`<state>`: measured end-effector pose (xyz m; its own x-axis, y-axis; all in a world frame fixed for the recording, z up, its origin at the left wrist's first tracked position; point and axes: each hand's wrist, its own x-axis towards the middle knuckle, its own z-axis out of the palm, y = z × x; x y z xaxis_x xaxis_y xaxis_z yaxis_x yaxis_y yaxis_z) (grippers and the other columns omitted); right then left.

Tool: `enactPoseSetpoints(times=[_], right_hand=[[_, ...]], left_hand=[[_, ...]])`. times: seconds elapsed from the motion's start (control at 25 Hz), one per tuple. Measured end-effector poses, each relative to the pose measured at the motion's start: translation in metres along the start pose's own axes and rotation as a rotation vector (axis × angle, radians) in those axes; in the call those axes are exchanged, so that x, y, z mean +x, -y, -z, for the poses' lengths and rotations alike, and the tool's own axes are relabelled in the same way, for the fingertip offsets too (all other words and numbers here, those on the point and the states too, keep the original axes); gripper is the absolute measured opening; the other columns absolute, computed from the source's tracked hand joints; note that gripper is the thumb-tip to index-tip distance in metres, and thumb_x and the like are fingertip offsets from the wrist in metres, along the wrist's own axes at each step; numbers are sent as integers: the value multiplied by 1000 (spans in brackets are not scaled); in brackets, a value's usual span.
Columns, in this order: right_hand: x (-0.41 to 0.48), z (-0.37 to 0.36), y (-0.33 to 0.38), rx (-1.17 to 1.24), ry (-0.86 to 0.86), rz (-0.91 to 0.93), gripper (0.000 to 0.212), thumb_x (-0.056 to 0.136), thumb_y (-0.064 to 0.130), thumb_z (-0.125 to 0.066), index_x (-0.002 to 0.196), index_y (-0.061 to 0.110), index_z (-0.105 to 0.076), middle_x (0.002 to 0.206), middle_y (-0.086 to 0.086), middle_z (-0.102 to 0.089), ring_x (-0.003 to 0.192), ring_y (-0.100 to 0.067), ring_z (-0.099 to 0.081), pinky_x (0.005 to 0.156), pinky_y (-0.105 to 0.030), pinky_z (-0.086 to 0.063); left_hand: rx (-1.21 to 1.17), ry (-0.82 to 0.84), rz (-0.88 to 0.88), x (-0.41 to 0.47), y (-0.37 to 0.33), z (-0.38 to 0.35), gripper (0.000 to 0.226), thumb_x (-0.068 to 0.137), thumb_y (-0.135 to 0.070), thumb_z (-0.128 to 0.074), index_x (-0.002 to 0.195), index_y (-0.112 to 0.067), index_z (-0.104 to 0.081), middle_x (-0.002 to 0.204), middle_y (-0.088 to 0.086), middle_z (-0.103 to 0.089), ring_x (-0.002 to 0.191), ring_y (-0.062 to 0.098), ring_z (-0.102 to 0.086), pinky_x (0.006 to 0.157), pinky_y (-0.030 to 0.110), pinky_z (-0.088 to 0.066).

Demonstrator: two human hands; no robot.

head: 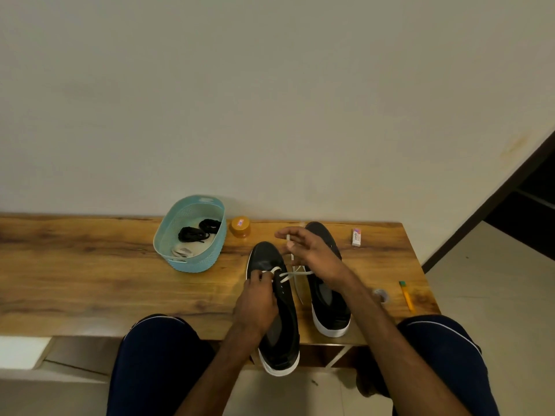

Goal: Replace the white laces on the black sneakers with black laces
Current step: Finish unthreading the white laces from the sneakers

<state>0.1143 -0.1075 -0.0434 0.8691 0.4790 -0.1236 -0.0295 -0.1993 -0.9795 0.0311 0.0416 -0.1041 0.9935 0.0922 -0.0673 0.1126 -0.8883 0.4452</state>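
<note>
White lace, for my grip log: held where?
Right hand pinches the white lace near its free end; left hand pinches it at the nearer sneaker's front eyelets.

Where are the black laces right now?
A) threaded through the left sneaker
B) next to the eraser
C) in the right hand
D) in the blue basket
D: the black laces lie bundled in the blue basket; the left hand and right hand pinch the white lace.
</note>
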Motion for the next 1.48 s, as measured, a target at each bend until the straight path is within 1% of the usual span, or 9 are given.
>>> enactPoseSetpoints(times=[0.16, 0.24, 0.4, 0.48, 0.76, 1.0, 1.08, 1.28, 1.48], right_hand=[[-9, -3, -9, -670, -245, 11, 32, 100, 7, -50, 125, 24, -62, 117, 0, -69, 101, -16, -66, 79, -23, -49], [-20, -3, -8, -688, -336, -32, 16, 99, 17, -56, 114, 21, -62, 106, 3, -67, 98, -16, -65, 78, -26, -49], [-42, -31, -11, -625, 107, -310, 41, 91, 44, -67, 121, 17, -56, 113, 0, -63, 103, -16, -61, 87, -32, -51], [-44, -48, -22, -756, 108, -297, 56, 86, 39, -74, 130, 17, -49, 125, -3, -59, 114, -22, -59, 95, -38, -52], [-43, -49, -31, -736, 22, -283, 49, 88, 30, -73, 129, 16, -51, 127, -4, -58, 114, -21, -59, 96, -33, -51], [-44, -45, -32, -722, 9, -259, 42, 88, 27, -73, 125, 15, -57, 124, -6, -62, 113, -22, -62, 98, -36, -52], [-44, -47, -31, -689, 6, -276, 39, 87, 27, -74, 122, 15, -60, 121, -5, -65, 111, -21, -63, 97, -36, -53], [-44, -50, -33, -738, 1, -272, 41, 90, 29, -70, 127, 14, -58, 127, -7, -56, 116, -24, -58, 99, -35, -50], [-46, -49, -33, -712, -5, -288, 40, 92, 28, -69, 128, 15, -57, 129, -6, -55, 118, -23, -57, 102, -36, -48]], left_hand=[[-7, -49, 37, 1, 0, 1, 37, 94, -20, -60, 130, -18, -52, 133, 6, -41, 108, 17, -56, 92, 28, -52], [-78, -85, 83, 3, 0, 0, 25, 95, -20, -59, 119, -15, -56, 126, 6, -45, 97, 16, -59, 84, 29, -54], [-490, -166, 317, 8, 4, 8, 18, 104, -28, -42, 99, -16, -54, 105, 10, -60, 88, 21, -61, 78, 39, -56], [-722, -142, 387, 7, 11, 11, 20, 106, -29, -38, 98, -17, -51, 102, 9, -60, 91, 23, -62, 83, 48, -57], [-245, -83, 141, 0, 12, -4, 7, 99, -22, -55, 100, -19, -61, 113, -1, -54, 85, 5, -53, 70, 16, -41], [-1510, -104, 812, 6, 12, 20, 29, 105, -13, -39, 129, -1, -49, 121, 20, -59, 107, 36, -63, 89, 50, -54], [-1294, -133, 736, 1, 10, 18, 31, 104, -23, -46, 130, -6, -48, 123, 18, -57, 108, 34, -61, 86, 45, -55], [-205, -295, 53, -2, 13, 10, 24, 95, -31, -60, 117, -23, -64, 124, -8, -53, 108, 10, -54, 76, 22, -42], [-209, -240, 219, -7, 8, 7, 11, 97, -32, -56, 98, -26, -65, 99, -7, -59, 86, 8, -55, 64, 24, -36]])
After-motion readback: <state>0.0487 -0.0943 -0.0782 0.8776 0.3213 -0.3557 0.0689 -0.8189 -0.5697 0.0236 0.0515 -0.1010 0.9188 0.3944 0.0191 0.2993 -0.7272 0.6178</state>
